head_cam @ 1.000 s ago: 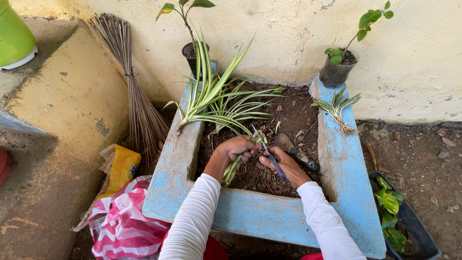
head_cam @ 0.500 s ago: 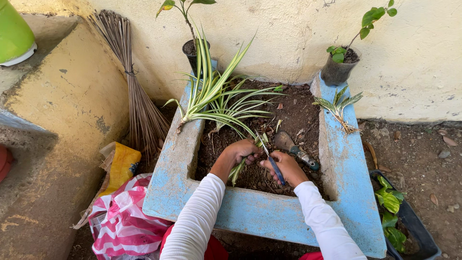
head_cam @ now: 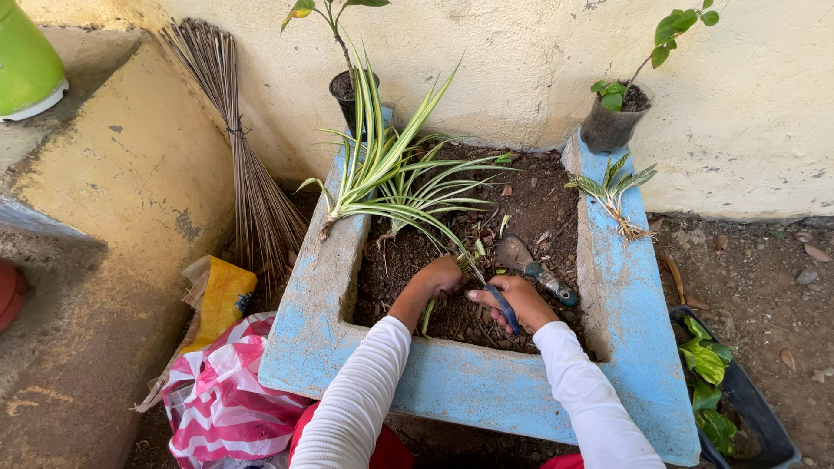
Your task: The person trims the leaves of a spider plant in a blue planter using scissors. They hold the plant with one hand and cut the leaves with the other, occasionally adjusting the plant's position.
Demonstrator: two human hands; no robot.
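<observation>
Down at the front of the soil bed: a small green-and-white plantlet [head_cam: 427,314] lies on the dark soil [head_cam: 539,208], its leaves trailing toward the near wall of the blue concrete planter [head_cam: 486,399].
Left hand: the left hand [head_cam: 437,280] is curled down onto the soil at the plantlet's base, fingers bent narrow; whether it pinches the stem or only presses the earth beside it I cannot tell.
Right hand: the right hand [head_cam: 519,300] is closed around the blue handles of a pair of scissors [head_cam: 497,300], whose blades point up toward the left hand.
Risk at the blades: the tips sit very near the left fingers, so a blind snip could nick them, or cut leaves rather than root.
Risk to the plantlet: it looks loose, and a tug could pull it free of the soil.
Just beside: a trowel [head_cam: 534,265] lies on the soil touching nothing but earth, close to the right wrist; a careless sweep could knock it.
Behind: a large striped spider plant [head_cam: 391,178] arches over the bed; its leaves could catch in the scissors.
On the right rim: another uprooted plantlet [head_cam: 612,187] rests near the edge and could slide off.
Further out: two black pots [head_cam: 608,126] stand at the back corners, a broom [head_cam: 234,130] leans on the wall, and a striped bag [head_cam: 217,399] lies left.
</observation>
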